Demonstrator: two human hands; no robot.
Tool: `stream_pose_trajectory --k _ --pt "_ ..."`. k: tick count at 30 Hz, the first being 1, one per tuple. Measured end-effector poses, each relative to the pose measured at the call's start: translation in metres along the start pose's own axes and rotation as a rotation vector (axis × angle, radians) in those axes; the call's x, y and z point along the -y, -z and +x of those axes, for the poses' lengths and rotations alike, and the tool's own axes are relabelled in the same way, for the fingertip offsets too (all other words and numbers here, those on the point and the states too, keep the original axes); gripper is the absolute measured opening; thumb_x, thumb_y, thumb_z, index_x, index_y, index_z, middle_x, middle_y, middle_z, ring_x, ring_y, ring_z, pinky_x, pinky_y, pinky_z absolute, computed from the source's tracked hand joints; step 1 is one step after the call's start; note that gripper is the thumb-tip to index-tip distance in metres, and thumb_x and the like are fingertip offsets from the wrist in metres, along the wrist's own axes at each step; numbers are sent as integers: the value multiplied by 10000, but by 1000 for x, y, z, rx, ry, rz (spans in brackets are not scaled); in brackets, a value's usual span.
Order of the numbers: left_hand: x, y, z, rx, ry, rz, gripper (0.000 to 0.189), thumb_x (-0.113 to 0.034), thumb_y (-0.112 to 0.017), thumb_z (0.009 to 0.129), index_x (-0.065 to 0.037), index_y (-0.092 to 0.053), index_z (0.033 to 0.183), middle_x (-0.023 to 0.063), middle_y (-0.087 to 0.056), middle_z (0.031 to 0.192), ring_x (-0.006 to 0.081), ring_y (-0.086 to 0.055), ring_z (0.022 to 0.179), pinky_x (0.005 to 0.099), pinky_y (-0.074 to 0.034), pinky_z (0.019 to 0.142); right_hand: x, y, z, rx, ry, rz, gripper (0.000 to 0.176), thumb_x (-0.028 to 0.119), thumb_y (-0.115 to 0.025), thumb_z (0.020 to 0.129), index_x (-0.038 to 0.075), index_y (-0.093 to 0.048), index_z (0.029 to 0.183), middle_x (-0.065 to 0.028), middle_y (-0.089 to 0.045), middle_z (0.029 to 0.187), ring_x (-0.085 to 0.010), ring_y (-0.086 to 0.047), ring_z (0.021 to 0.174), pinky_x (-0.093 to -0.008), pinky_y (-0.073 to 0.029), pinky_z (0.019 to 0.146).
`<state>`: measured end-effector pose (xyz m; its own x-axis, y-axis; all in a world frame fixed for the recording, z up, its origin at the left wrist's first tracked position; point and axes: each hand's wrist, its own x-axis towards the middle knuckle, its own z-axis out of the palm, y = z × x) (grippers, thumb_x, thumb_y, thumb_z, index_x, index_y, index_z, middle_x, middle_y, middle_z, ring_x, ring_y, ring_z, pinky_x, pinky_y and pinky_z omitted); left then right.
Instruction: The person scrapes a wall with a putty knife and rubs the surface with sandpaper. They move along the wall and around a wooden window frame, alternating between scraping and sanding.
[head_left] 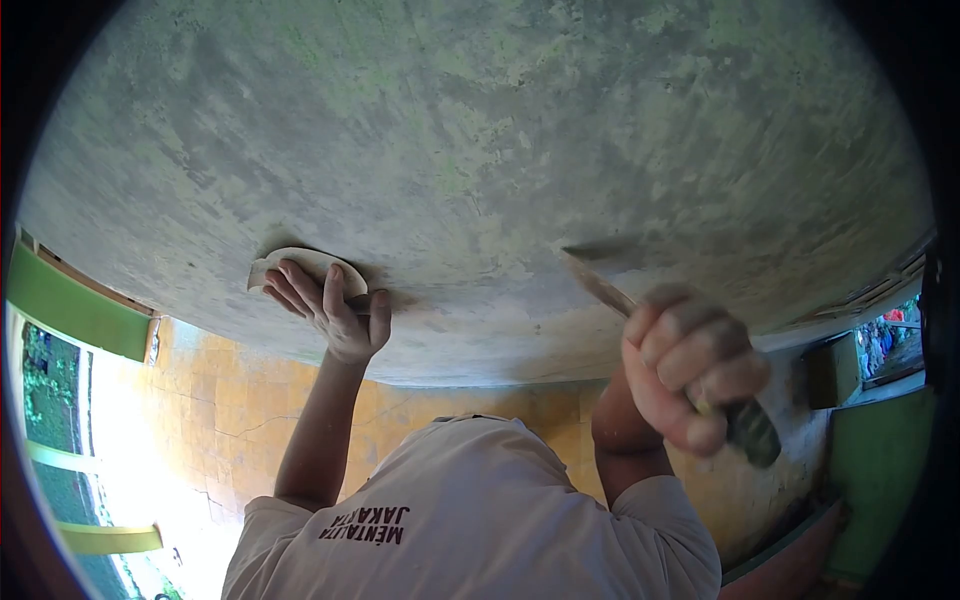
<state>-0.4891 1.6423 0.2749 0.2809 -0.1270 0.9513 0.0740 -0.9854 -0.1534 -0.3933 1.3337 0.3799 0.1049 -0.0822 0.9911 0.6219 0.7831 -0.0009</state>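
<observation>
Right hand (690, 368) clenches a pointed blade (598, 282) near the mottled grey wall (480, 150), left hand (340, 315) lies fingers extended over a pale curved piece (312, 258) against it, with yellowish tiled floor (240, 395) below and green panels (880, 470) flanking it.

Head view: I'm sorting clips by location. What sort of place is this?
Probably inside a building being renovated: a patchy grey surface, orange-yellow tiles, and a bright opening with greenery outside.
</observation>
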Motion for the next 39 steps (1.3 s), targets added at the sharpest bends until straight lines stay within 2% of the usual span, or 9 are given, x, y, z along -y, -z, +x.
stream_pose_trajectory --k 2,5,8,11,17,22,30,32,39 --pt "-1 -1 0 -4 -4 -2 584 -381 -473 886 -99 -316 1373 282 -95 1503 444 12 1403 615 51 1081 -10 -1 -5 -32 -117 -1 324 333 -604 869 130 -380 754 20 -363 514 -63 -284 384 -224 -254 381" --pt "1 -2 0 -8 -10 -14 581 -389 -467 892 -99 -316 1372 281 -85 1504 442 19 1403 613 54 1081 6 3 -2 -34 -42 70 315 267 -635 861 104 -398 732 -24 -437 481 -123 -380 361 -308 -438 438" --pt "0 -1 1 1 -4 -10 579 -392 -462 896 -97 -314 1372 283 -83 1504 444 21 1403 612 54 1081 12 -2 -2 -78 31 18 324 308 -623 847 130 -375 737 31 -358 489 -66 -276 374 -236 -254 382" --pt "-1 -1 0 3 -2 -23 584 -400 -459 898 -97 -310 1374 283 -80 1504 445 22 1402 613 57 1080 -7 -1 -4 -9 -141 10 327 301 -634 833 130 -373 733 36 -356 478 -68 -284 371 -232 -259 383" --pt "0 -1 1 0 -4 -18 606 -426 -459 904 -97 -299 1386 281 -81 1505 439 23 1404 604 64 1083 18 -3 1 -83 59 137 393 329 -686 837 101 -394 707 -13 -405 470 -129 -353 359 -298 -350 365" --pt "0 -1 1 1 -2 -27 600 -401 -460 903 -93 -299 1392 280 -80 1506 433 25 1406 595 66 1086 -3 -3 -7 -86 -125 25 334 297 -634 832 124 -373 718 19 -378 509 -80 -285 367 -240 -263 375" --pt "-1 0 0 3 -6 -18 592 -378 -456 904 -83 -299 1393 280 -82 1506 435 21 1406 599 57 1086 -1 -12 -16 -108 -5 -33 362 295 -646 856 114 -371 706 9 -381 494 -80 -304 361 -237 -301 370" --pt "-1 -1 3 -5 -14 -11 594 -370 -457 902 -79 -297 1394 280 -81 1506 435 21 1406 601 56 1086 11 -10 -22 -163 107 -19 388 336 -654 867 110 -390 694 -7 -398 458 -135 -394 371 -306 -442 438" --pt "-2 4 7 28 -35 -8 619 -363 -457 902 -62 -264 1408 286 -57 1507 443 27 1403 606 52 1082 5 -12 -29 -244 217 57 393 338 -634 868 106 -365 701 -3 -368 486 -104 -317 358 -248 -320 359"
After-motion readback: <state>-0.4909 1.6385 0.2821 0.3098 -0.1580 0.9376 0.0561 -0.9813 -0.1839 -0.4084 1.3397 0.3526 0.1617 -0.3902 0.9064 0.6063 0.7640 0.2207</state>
